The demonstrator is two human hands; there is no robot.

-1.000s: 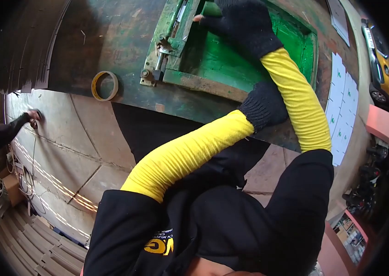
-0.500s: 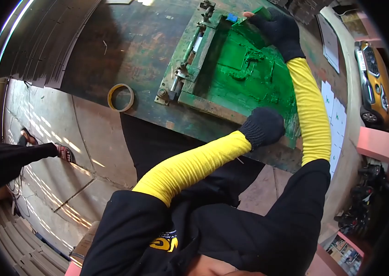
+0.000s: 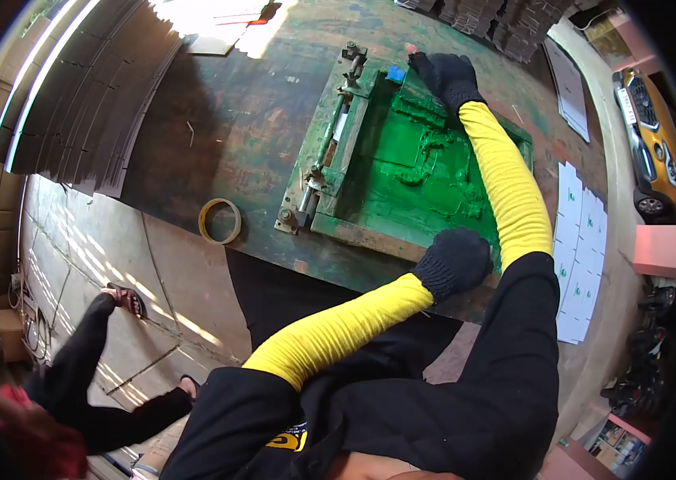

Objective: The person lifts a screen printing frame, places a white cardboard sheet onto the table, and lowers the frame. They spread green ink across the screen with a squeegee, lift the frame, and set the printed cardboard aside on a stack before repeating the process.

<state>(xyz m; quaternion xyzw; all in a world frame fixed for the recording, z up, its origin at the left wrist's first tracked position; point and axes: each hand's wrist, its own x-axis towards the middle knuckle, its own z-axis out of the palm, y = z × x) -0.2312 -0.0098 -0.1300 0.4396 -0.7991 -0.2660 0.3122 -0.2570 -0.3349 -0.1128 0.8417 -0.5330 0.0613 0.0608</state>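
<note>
A wooden screen frame [image 3: 366,240] holds a mesh covered in wet green ink [image 3: 402,172]. My right hand [image 3: 447,78], in a dark glove, is closed round a green squeegee [image 3: 419,110] at the far end of the mesh; the glove partly hides the tool. One bare fingertip shows beside a blue piece [image 3: 395,74] at the frame's far corner. At the near right part of the frame, my left hand [image 3: 459,260], also gloved, is curled over the rim, its fingertips hidden. A metal hinge bar [image 3: 326,144] runs along the frame's left side.
A tape roll [image 3: 219,222] lies near the edge of the stained table [image 3: 250,136]. Stacked sheets [image 3: 106,104] stand left, printed white sheets [image 3: 580,256] lie right. Another person [image 3: 74,384] is at lower left. A car [image 3: 648,136] is beyond the table.
My right hand has lowered the squeegee from a raised, tilted pose to the ink at the far end. My left hand stays by the near rim. The view has shifted; the other person has moved closer.
</note>
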